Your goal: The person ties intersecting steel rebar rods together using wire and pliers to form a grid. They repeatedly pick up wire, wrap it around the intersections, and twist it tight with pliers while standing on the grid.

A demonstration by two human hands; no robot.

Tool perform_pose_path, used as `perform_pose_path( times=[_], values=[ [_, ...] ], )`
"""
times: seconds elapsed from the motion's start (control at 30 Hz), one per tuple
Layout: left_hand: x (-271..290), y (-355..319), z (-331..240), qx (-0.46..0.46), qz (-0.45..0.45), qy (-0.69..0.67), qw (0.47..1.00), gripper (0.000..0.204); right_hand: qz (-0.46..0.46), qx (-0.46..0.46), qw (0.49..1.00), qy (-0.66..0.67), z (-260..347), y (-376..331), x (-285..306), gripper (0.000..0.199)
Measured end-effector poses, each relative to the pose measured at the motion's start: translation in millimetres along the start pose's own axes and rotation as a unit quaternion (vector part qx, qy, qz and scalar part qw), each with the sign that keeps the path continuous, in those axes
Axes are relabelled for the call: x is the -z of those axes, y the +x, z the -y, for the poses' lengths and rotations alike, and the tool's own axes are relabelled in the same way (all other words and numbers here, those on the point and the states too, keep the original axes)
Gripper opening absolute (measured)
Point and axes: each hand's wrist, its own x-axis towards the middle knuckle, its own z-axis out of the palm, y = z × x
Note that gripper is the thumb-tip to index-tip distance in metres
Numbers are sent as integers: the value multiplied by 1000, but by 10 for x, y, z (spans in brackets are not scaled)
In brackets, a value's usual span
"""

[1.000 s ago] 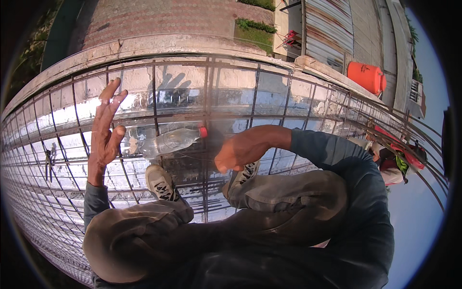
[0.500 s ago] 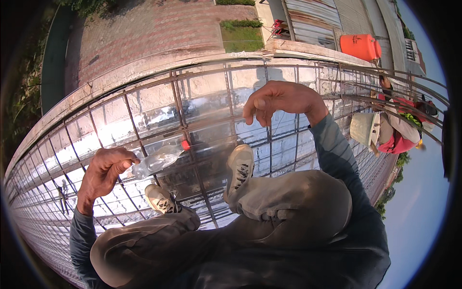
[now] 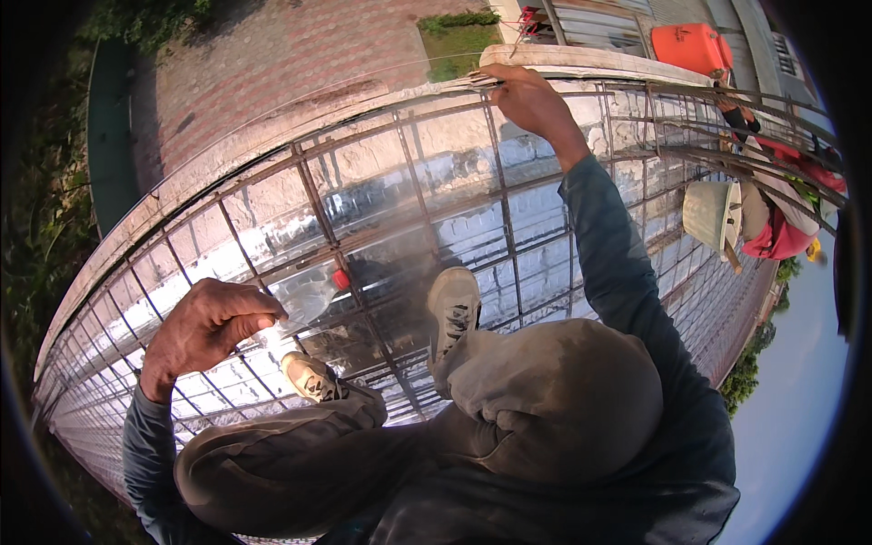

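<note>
My left hand (image 3: 213, 331) is closed in a pinch over the steel bar grid (image 3: 318, 195); whatever lies between its fingertips is too small to make out. Just beyond those fingertips, a clear plastic bottle (image 3: 307, 300) with a red cap lies on the bars, partly hidden by the hand. I cannot tell whether the hand touches it. My right hand (image 3: 527, 100) reaches to the far side, fingers bent together at the edge of a wooden board (image 3: 581, 62). A thin line runs leftward from near that hand; its fingertips are too small to show what they grip.
My shoes (image 3: 454, 304) stand among the bars, above shiny sheeting. Long loose bars (image 3: 754, 168) jut out at the right. Beyond them crouches a person in red (image 3: 772, 241) with a pale bucket (image 3: 708, 213). An orange tank (image 3: 690, 47) stands past the board; paving (image 3: 291, 64) lies beyond the edge.
My right hand has moved away from me, from above the grid to the board's edge. My left hand has shifted slightly right, now covering the bottle's near end. The view has tilted a little.
</note>
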Motion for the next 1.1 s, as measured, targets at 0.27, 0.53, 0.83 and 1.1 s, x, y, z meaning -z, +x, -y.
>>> perform_pose_path(
  times=[0.27,0.53,0.83,1.1],
  values=[
    [62,132,-217,41,-2,-5,999,27,67,-3,996,-59,134,49,200,33],
    [-95,993,-533,36,-79,-19,996,37,229,73,841,485,1403,-411,405,70],
    [13,1286,-145,90,-190,-59,976,23,214,8,769,602,1179,-669,477,46],
    [-90,1528,-180,95,-245,-160,951,14,182,-25,705,685,1353,-616,651,77]
  ],
)
